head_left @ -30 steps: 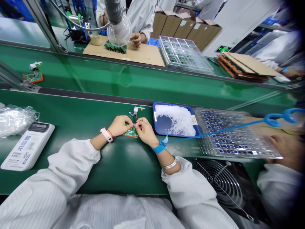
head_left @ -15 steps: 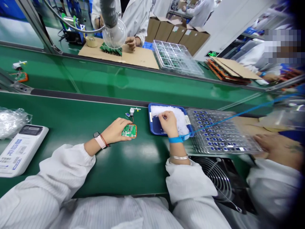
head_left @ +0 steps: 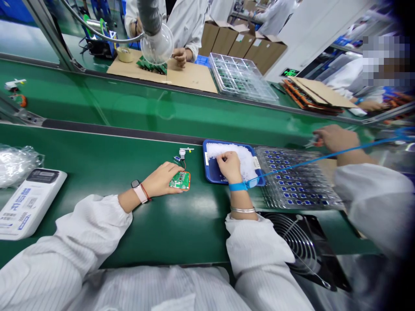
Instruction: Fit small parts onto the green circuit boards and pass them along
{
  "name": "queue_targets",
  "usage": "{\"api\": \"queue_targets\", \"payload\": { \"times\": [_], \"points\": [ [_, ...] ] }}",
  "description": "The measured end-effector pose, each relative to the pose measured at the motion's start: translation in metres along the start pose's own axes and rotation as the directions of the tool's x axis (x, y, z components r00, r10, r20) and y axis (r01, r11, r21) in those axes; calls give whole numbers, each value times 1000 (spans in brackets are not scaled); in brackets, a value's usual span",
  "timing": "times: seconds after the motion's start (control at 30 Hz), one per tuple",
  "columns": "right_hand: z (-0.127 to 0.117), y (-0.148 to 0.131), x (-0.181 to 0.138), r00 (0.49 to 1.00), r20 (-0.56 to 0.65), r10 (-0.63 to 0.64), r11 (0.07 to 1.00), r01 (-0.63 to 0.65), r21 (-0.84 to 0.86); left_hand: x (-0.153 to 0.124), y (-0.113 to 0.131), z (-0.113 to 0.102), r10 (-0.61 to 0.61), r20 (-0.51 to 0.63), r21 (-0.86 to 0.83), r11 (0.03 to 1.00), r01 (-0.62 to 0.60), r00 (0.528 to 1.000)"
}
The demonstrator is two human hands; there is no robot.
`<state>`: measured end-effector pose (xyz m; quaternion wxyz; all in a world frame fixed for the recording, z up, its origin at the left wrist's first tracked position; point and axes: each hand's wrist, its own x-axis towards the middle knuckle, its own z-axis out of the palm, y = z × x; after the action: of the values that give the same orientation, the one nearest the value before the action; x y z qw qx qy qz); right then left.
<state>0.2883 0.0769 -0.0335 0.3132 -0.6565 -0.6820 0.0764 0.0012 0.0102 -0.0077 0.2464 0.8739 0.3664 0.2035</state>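
Observation:
My left hand (head_left: 163, 179) grips the near-left side of a green circuit board (head_left: 180, 180) with an orange rim, just above the bench. Wires run from the board's far edge to a small white part (head_left: 183, 152) with a thin arm and a small blue piece beside it. Over the blue tray (head_left: 212, 170) of small white pieces (head_left: 244, 164), my right hand (head_left: 231, 166) has its thumb and fingertips pinched together. Whatever lies between those fingertips is too small to make out. A blue strap with a cord circles my right wrist.
Right of the tray lies a clear plastic tray (head_left: 292, 181) of small blue parts; a co-worker's hand (head_left: 337, 140) reaches over its far side. A fan (head_left: 301, 246) sits nearer me. At left are a white device (head_left: 32, 203) and a plastic bag (head_left: 19, 166).
My left hand and the board have shifted slightly right. My right hand stays pinched over the tray. The co-worker's hand has moved from the clear tray's near right corner to its far side.

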Motion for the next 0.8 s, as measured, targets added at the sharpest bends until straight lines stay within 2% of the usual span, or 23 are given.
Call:
{"api": "queue_targets", "payload": {
  "times": [0.3, 0.63, 0.8],
  "points": [
    [2, 0, -1, 998, -16, -55, 998, 55, -6, 0, -1, 0, 0, 0, -1, 1000, 0, 1000],
    [2, -3, 0, 999, 2, -47, 999, 47, 13, 0, -1, 0, -2, 14, 36, 999, 1, 1000],
    [-8, -12, 1, 999, 46, -16, 998, 13, 56, -1, 0, -2, -1, 19, 46, 999, 0, 1000]
  ]
}}
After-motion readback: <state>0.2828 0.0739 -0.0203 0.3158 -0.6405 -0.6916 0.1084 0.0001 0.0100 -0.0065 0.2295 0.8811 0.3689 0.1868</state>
